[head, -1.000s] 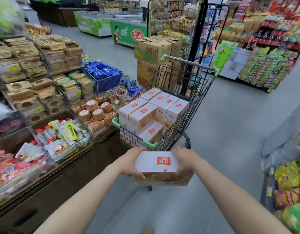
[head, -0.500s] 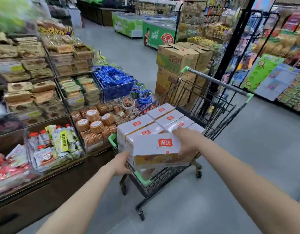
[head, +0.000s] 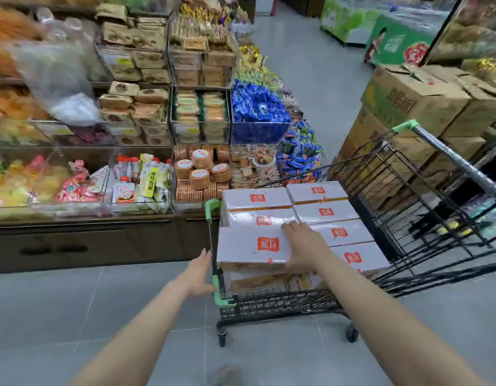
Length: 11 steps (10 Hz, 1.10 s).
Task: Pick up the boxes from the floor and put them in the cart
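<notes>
while the right hand (head: 305, 247) lies on the nearest box (head: 252, 245), this box sits in the cart (head: 436, 218) at its near left corner, on top of another box whose yellow side shows through the wire wall. the right fingers (head: 292, 228) are stretched over the right part of the white lid, up to its far edge, and the lower part of the hand reaches down over the box's near edge; i cannot tell if the thumb is hooked under it. the left hand (head: 199, 274) is outside the cart, just beside the green corner guard (head: 217, 285), with fingers straight and held together, and it holds nothing; whether it touches the wire i cannot tell.

more boxes with the same red label fill the cart in two rows: two lie behind the nearest box and four lie in the row to its right. the far wire flap of the cart stands open, tilted back, and the handle (head: 453, 160) with a green end is at the far right.

the cart stands on a grey tile floor (head: 297, 68), just beside a snack shelf (head: 135, 129) with clear bins of biscuits, blue candy and pouches. brown cartons (head: 408, 104) are stacked behind the cart at the right.
</notes>
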Each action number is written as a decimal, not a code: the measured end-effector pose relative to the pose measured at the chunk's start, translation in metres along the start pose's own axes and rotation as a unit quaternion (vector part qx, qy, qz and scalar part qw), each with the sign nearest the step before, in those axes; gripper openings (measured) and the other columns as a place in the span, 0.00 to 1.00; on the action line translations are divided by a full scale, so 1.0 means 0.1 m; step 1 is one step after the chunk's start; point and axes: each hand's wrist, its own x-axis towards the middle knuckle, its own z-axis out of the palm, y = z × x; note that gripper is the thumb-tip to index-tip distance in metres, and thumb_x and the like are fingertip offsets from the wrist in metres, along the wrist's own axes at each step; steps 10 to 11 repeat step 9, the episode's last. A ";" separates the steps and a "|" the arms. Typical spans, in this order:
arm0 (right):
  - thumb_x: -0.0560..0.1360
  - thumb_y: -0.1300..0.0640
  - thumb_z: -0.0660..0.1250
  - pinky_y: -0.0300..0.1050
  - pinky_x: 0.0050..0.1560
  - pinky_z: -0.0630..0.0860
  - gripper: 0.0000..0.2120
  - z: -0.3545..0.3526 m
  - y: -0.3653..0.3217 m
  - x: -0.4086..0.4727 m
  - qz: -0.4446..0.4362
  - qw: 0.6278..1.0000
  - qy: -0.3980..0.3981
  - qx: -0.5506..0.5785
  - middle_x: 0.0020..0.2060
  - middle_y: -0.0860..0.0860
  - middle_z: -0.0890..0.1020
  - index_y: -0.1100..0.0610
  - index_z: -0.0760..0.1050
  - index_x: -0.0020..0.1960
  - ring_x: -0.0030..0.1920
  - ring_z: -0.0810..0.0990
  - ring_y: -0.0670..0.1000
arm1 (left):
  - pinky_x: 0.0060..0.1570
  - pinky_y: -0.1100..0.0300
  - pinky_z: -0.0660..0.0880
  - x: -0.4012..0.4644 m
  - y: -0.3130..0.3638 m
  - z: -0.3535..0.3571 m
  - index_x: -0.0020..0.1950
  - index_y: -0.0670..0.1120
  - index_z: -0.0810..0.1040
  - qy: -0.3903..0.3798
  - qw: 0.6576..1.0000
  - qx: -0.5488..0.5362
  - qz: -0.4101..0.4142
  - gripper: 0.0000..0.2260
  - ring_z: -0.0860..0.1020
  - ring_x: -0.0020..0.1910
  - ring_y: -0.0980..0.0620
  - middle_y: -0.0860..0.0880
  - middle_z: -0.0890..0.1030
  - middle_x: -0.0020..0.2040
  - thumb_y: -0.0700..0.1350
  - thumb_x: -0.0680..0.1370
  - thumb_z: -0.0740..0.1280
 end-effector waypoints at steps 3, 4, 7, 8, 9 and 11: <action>0.70 0.45 0.71 0.51 0.69 0.67 0.40 0.52 0.29 0.57 -0.037 0.995 -0.089 -0.015 0.70 0.53 0.64 0.56 0.55 0.73 0.70 0.64 0.54 | 0.76 0.54 0.53 0.42 0.01 0.19 0.78 0.44 0.42 -0.019 0.998 -0.051 -0.039 0.48 0.53 0.77 0.46 0.46 0.49 0.79 0.52 0.71 0.73; 0.73 0.56 0.68 0.49 0.60 0.73 0.33 0.65 0.45 0.66 -0.030 0.993 -0.110 -0.006 0.71 0.53 0.62 0.57 0.56 0.73 0.68 0.65 0.54 | 0.76 0.56 0.49 0.52 -0.01 0.30 0.77 0.41 0.38 -0.039 0.995 -0.053 -0.073 0.47 0.48 0.78 0.46 0.45 0.42 0.78 0.52 0.74 0.70; 0.69 0.33 0.66 0.52 0.60 0.73 0.40 0.40 0.57 1.01 -0.095 0.976 -0.194 -0.027 0.65 0.53 0.67 0.56 0.61 0.71 0.64 0.69 0.54 | 0.75 0.55 0.56 0.57 0.10 0.13 0.78 0.44 0.47 -0.041 0.989 -0.060 -0.131 0.39 0.56 0.77 0.48 0.47 0.53 0.78 0.53 0.76 0.67; 0.73 0.35 0.63 0.50 0.60 0.71 0.34 0.25 0.60 1.21 -0.118 0.959 -0.256 -0.020 0.65 0.55 0.69 0.56 0.64 0.70 0.63 0.71 0.55 | 0.74 0.54 0.59 0.53 0.21 0.10 0.77 0.45 0.53 0.007 0.983 -0.091 -0.156 0.35 0.59 0.75 0.48 0.47 0.58 0.77 0.53 0.77 0.66; 0.76 0.40 0.61 0.48 0.61 0.71 0.27 0.17 0.63 1.37 -0.165 0.947 -0.274 -0.003 0.65 0.54 0.71 0.56 0.67 0.67 0.63 0.72 0.55 | 0.71 0.56 0.62 0.51 0.35 0.15 0.76 0.45 0.59 0.081 0.975 -0.116 -0.172 0.30 0.64 0.73 0.48 0.47 0.64 0.75 0.51 0.78 0.65; 0.76 0.40 0.61 0.48 0.61 0.71 0.27 0.17 0.63 1.37 -0.165 0.947 -0.274 -0.003 0.65 0.54 0.71 0.56 0.67 0.67 0.63 0.72 0.55 | 0.71 0.56 0.62 0.51 0.35 0.15 0.76 0.45 0.59 0.081 0.975 -0.116 -0.172 0.30 0.64 0.73 0.48 0.47 0.64 0.75 0.51 0.78 0.65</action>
